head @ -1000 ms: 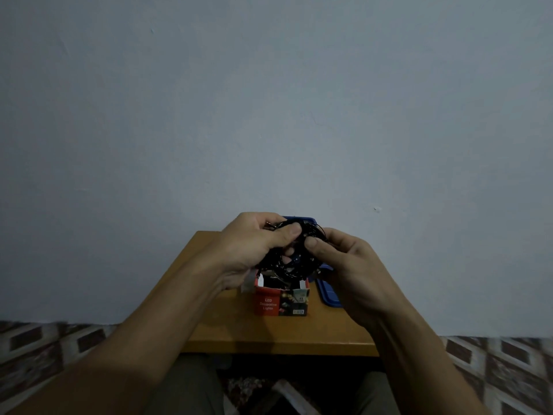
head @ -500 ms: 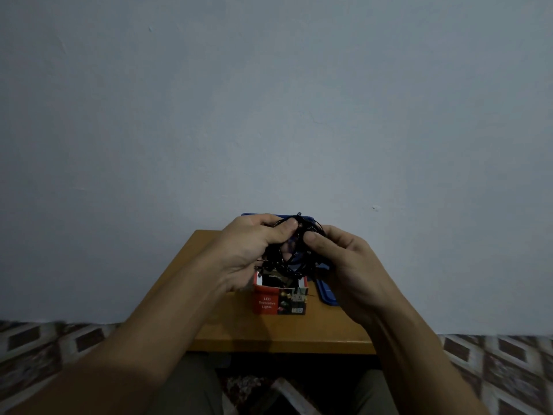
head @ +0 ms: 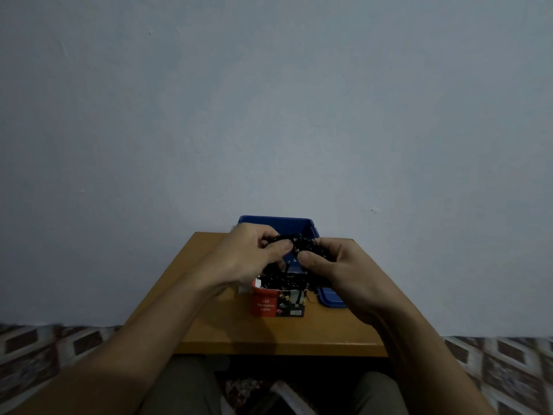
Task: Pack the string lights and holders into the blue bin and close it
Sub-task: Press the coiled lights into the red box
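Wooden table [head: 224, 330] with blue bin [head: 278, 223] stands against grey wall [head: 269, 100].

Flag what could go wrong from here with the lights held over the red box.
Strands of the string lights hang into the red box, so lifting toward the blue bin could snag and tip it. The left hand and right hand only pinch the loose coil; it might unravel or tangle.

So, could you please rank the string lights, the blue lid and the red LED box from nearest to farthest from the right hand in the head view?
1. The string lights: gripped in the fingers of the right hand.
2. The blue lid: lying just below that hand's wrist, on the right.
3. The red LED box: further left, front and centre.
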A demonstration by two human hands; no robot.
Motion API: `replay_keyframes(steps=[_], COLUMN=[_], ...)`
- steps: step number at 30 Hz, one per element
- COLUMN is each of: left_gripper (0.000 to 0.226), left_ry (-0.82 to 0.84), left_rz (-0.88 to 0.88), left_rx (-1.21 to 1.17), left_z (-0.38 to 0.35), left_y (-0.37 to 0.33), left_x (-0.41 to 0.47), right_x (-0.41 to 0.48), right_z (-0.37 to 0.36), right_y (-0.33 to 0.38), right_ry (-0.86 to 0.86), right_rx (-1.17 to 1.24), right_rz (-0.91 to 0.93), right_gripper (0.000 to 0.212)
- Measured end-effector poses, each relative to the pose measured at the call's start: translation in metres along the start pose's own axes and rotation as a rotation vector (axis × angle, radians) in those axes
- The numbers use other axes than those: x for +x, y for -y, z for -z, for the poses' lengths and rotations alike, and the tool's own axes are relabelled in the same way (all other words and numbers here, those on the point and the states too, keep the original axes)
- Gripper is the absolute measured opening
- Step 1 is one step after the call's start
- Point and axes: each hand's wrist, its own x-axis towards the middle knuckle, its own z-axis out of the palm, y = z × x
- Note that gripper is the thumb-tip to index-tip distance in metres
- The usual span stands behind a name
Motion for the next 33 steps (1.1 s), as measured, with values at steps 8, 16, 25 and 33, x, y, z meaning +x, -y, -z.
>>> replay_keyframes(steps=[8,16,25,33], left_gripper=[0.021,0.021,0.020,0.017], left_ry=[-0.050,-0.152,-0.249,-0.272], left_rz=[-0.076,-0.063,-0.020,-0.023], left_rx=[0.269,0.308,0.244,0.204], left_z=[0.001,0.004,0.009,0.008], left_y=[0.011,0.025,0.049,0.068], left_x=[0.004,0.022,0.058,0.092], right_x=[0.009,0.036,0.093,0.122], right_z=[-0.004,-0.004,-0.002,0.007], right_y=[-0.007,-0.006,-0.014,-0.032], right_ry=[-0.135,-0.163,-0.130,-0.149], right_rx=[-0.244,-0.383,-0.495,-0.504], right_rz=[0.018,0.027,0.015,0.056], right_gripper=[0.010,0.011,0.011,0.012])
